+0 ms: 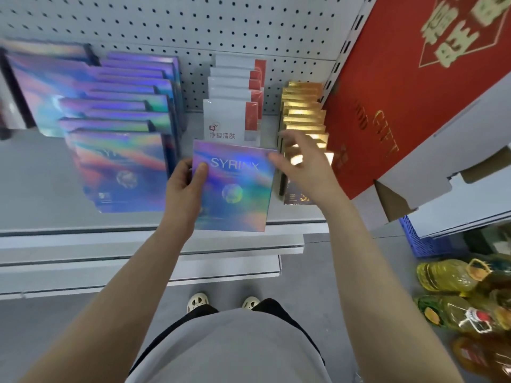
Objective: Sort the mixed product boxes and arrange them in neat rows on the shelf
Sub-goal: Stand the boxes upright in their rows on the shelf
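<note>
My left hand [184, 186] grips the left edge of a holographic SYRINX box [235, 189], thumb on its front, holding it upright at the front of the grey shelf [36, 172]. My right hand [301, 164] hovers with spread fingers at the box's upper right corner, in front of the row of gold boxes [302, 111]. Whether it touches either one I cannot tell. A row of white-and-red boxes [235, 106] stands behind the held box. Left of it stands a row of matching holographic boxes [124, 128].
A large red gift carton [414, 87] leans at the right, over grey cardboard boxes [456, 150]. A blue crate [425, 241] and bottles of oil [456, 294] sit on the floor at right. Pegboard [193, 26] backs the shelf. Lower shelf edges [110, 261] jut out below.
</note>
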A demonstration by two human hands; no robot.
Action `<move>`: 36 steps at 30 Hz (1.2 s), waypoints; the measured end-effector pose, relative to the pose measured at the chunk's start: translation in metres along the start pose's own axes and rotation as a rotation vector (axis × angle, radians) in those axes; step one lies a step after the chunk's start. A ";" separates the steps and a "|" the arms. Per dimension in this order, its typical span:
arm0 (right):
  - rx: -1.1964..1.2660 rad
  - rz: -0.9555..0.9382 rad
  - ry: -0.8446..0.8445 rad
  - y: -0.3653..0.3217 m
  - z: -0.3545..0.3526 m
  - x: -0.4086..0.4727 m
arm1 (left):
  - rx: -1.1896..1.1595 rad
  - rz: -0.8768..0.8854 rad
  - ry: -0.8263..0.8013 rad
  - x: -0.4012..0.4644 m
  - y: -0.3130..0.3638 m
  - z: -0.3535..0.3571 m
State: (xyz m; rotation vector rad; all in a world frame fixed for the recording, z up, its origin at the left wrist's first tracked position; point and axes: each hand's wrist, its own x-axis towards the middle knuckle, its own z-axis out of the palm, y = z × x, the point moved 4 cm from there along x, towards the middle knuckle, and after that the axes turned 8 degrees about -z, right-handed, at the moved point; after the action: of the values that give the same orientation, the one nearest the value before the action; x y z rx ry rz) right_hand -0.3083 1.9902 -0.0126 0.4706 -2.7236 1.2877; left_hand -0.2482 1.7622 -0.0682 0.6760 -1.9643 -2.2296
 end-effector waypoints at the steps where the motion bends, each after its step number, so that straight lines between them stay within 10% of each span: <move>1: 0.058 0.026 -0.106 -0.004 0.009 0.003 | -0.005 0.004 0.008 0.000 0.002 -0.002; 6: 0.398 0.018 -0.279 -0.019 0.041 0.019 | 0.050 0.107 0.081 -0.005 0.009 -0.028; 20: 0.389 -0.228 -0.404 -0.164 0.171 0.078 | 0.008 0.188 0.430 -0.013 0.017 -0.224; 36: -0.143 -0.306 -0.238 -0.265 0.312 0.203 | 0.171 0.030 0.170 0.169 0.058 -0.366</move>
State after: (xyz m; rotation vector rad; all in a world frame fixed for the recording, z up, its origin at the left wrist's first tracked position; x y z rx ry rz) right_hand -0.4027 1.5447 0.0272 1.0366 -2.7551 1.0099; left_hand -0.2719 1.3560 -0.0836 0.8198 -2.0793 -1.9324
